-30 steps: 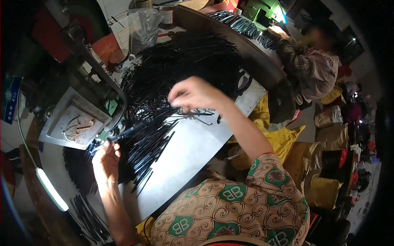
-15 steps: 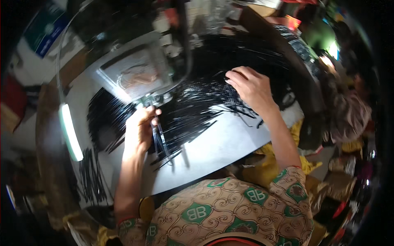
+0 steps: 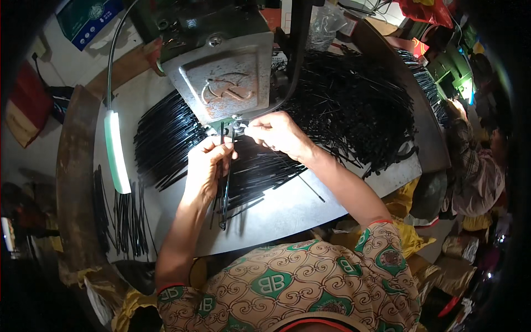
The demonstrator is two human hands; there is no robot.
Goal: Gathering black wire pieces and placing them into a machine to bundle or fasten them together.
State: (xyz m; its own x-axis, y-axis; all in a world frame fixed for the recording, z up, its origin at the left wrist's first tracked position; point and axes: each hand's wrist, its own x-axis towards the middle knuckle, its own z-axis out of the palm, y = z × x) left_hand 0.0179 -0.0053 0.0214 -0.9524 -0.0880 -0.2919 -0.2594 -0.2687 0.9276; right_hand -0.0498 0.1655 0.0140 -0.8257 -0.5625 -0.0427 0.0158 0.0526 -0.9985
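Upright in my left hand (image 3: pixel 203 169) are thin black ribs (image 3: pixel 224 202), pinched between thumb and fingers, their lower ends hanging over the table. Their upper ends reach the small working head (image 3: pixel 237 126) under a green bench machine (image 3: pixel 182 36) with a grey metal front plate (image 3: pixel 193 99). My right hand (image 3: pixel 279 135) is closed in a pinch at the right of that head; what its fingertips hold is too small to make out. Below the right wrist a single thin rod (image 3: pixel 312 189) slants over the tabletop.
Black ribs lie in a neat bundle (image 3: pixel 166 141) on the left and a tangled heap (image 3: pixel 359 110) on the right of the pale tabletop (image 3: pixel 287 207). A lit lamp (image 3: pixel 116 152) hangs at the left on a bent neck. Another person's sleeve (image 3: pixel 478 182) shows far right.
My right hand has moved left from the rib heap to the machine's head. My left hand has shifted slightly right, still holding ribs. The head view has shifted and is sharper.
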